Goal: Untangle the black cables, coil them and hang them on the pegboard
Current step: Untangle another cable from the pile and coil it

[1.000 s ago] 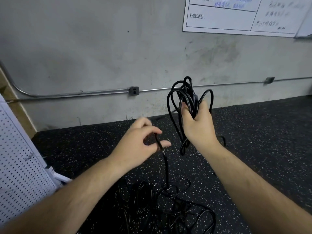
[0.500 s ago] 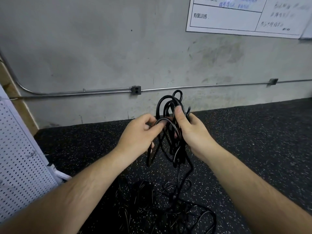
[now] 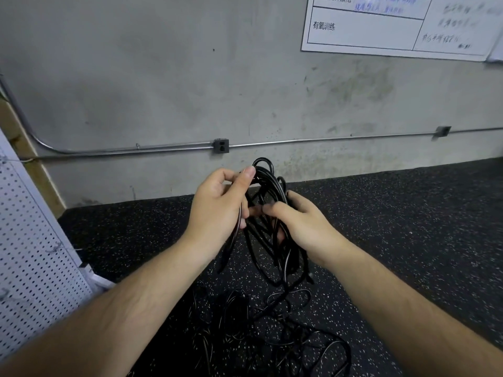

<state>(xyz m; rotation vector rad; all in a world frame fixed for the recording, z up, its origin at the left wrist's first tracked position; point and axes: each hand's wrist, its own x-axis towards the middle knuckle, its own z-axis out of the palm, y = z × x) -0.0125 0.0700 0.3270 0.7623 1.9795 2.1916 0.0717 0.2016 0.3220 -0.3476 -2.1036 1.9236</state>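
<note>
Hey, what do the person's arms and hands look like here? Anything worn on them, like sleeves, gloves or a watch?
Both arms are bare: no sleeve shows on the left forearm or the right forearm as far up as the frame reaches. The left hand and the right hand are ungloved. No watch, band or ring shows on the sides in view.

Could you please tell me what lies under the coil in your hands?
Under the coil, a loose tangle of black cable on the speckled floor; the left forearm hides part.
</note>
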